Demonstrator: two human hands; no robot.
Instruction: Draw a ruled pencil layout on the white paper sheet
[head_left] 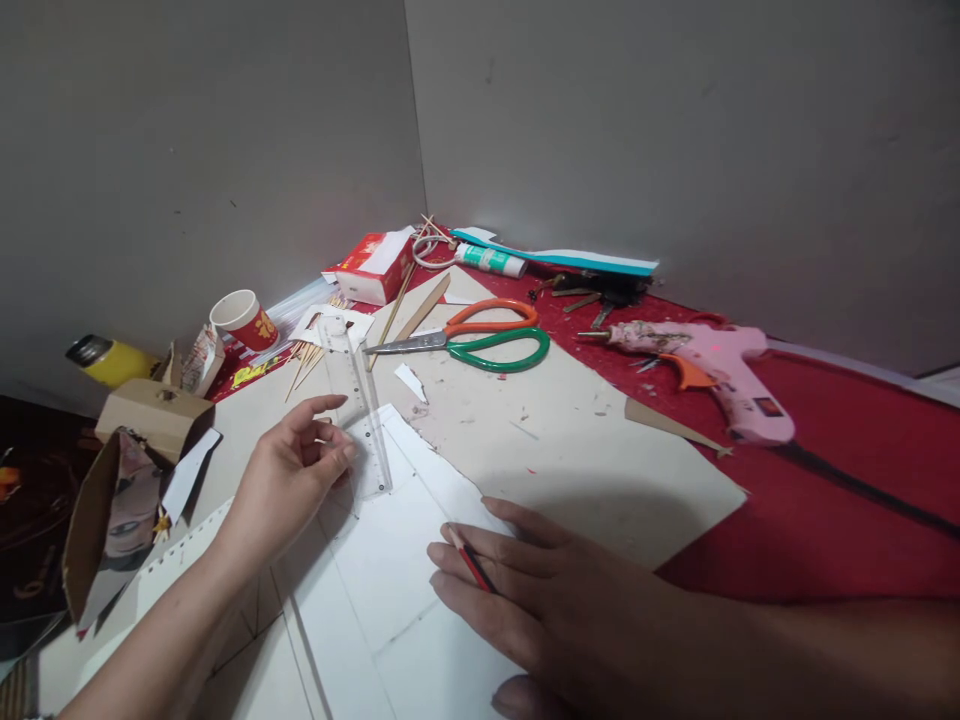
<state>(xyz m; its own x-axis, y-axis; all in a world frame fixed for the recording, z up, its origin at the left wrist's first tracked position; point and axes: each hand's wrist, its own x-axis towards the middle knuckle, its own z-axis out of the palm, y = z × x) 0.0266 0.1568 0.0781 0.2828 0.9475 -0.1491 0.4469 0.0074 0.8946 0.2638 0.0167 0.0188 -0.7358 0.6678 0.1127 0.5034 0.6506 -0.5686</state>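
Observation:
My left hand (296, 470) is at the left edge of a clear plastic ruler (364, 420), its thumb and bent fingers closed on that edge. The ruler lies slanted over the top of a white sheet of paper (405, 560) marked with thin pencil lines. Spread low over the sheet's right side, my right hand (525, 590) has a red and black pencil (472, 562) tucked between its fingers. The pencil's tip points up and left. Part of the right thumb is dim at the bottom edge.
Beyond the paper lie scissors (465, 335) with orange and green handles. A pink glue gun (712, 365) rests on the red cloth (847, 480) at right. Further back are a glue tube (491, 260), a red box (371, 268) and a paper cup (246, 320). Cut cardboard (154, 415) stands at left.

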